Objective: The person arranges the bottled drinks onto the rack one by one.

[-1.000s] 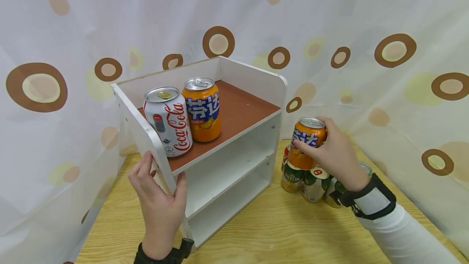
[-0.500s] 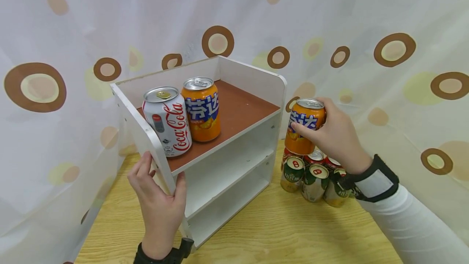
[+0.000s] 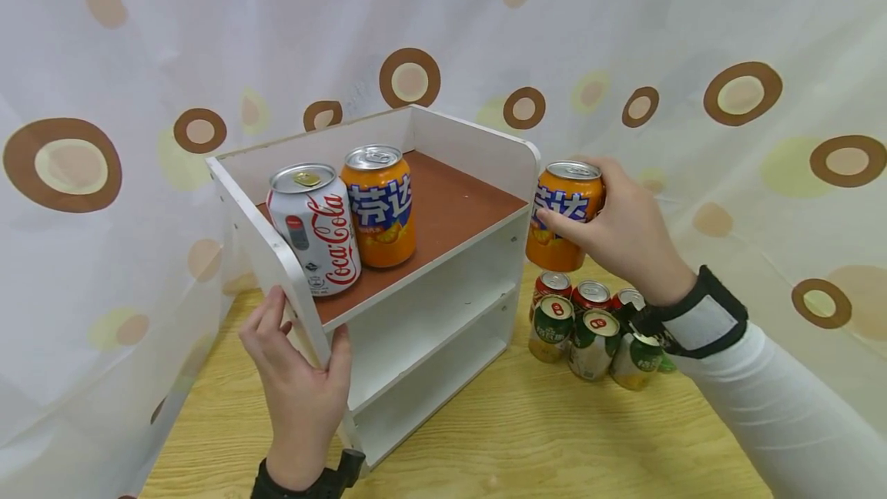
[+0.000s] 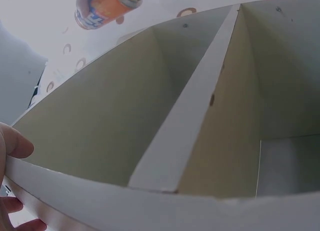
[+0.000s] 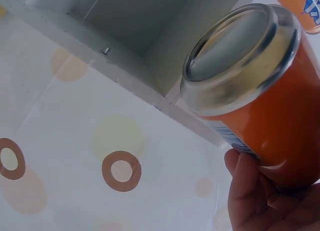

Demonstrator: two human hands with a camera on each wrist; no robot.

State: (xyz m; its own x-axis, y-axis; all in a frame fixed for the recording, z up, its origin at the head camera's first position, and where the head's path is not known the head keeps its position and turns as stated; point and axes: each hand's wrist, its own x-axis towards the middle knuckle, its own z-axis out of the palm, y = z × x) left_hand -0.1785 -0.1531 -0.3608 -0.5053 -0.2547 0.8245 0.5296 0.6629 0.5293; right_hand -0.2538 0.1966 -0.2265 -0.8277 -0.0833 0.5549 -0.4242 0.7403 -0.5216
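My right hand point(image 3: 630, 233) grips an orange Fanta can point(image 3: 564, 218) upright, raised beside the right wall of a white shelf unit point(image 3: 436, 337). In the right wrist view, the held can's point(image 5: 300, 111) bottom faces the camera, with fingers curled about its side. My left hand point(image 3: 301, 380) holds the front edge of the unit's left side panel, thumb inside and fingers outside. On the brown top shelf point(image 3: 460, 202) a silver Coca-Cola can point(image 3: 317, 233) stands at the left edge, right next to another orange Fanta can point(image 3: 379, 210).
Below the raised can, several cans stand grouped on the wooden table point(image 3: 513, 437): green-and-gold ones point(image 3: 594, 345) in front, red ones point(image 3: 592, 295) behind. Two lower compartments of the unit face forward. A patterned curtain point(image 3: 443, 14) hangs behind everything.
My right hand has lifted the Fanta can up from above the grouped cans and moved it left toward the unit. The left hand keeps its hold on the side panel.
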